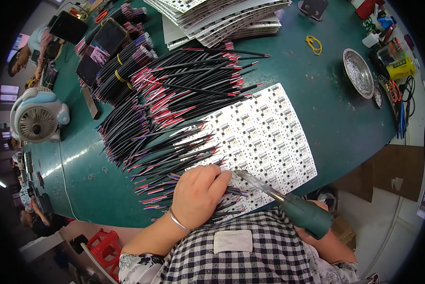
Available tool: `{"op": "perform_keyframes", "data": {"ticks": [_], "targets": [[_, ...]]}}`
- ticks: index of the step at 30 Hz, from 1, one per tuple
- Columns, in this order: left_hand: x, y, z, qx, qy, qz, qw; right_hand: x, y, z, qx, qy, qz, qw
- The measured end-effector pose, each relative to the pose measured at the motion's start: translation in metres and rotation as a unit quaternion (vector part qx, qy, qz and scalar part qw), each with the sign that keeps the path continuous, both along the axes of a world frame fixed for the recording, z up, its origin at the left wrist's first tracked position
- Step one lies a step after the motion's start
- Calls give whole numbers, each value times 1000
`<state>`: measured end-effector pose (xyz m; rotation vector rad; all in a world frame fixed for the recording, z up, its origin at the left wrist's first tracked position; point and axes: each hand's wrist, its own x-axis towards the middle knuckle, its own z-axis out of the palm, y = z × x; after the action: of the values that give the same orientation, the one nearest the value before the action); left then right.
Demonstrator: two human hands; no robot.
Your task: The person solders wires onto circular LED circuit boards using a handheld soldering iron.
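My left hand (199,193), with a bangle at the wrist, is closed at the near left part of a white circuit board panel (293,137). Its thumb and fingertips press together by the panel; what they pinch is hidden. Short black cables (193,150) with red and blue wire ends lie across the panel's left side, some passing under the hand. Largely behind its dark green handle, my right hand (319,206) grips a soldering iron (305,215). The iron's metal tip reaches the panel right beside my left fingertips.
Cable bundles (110,78) and two phones (110,35) lie at the far left. A stack of panels (222,19) stands at the back. To the right are a metal bowl (358,73) and a yellow bottle (401,68). A small fan (37,116) stands left.
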<state>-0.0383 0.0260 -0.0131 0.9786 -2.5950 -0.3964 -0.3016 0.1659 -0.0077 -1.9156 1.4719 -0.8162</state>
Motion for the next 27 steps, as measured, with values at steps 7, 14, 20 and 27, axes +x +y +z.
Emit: {"op": "perform_keyframes", "data": {"ticks": [7,14,20,27], "targets": [[1,0,3,17,-7,2,1000,0,15,13,136,-85,-115,980],[14,-2,6,61,67,-63,994,-6,17,-1,-4,-72,-77,994],[7,15,21,-33,6,-33,999,-5,25,5,21,-82,-97,992],[1,22,7,-40,-4,8,999,-2,43,-8,88,-170,-110,975]]}}
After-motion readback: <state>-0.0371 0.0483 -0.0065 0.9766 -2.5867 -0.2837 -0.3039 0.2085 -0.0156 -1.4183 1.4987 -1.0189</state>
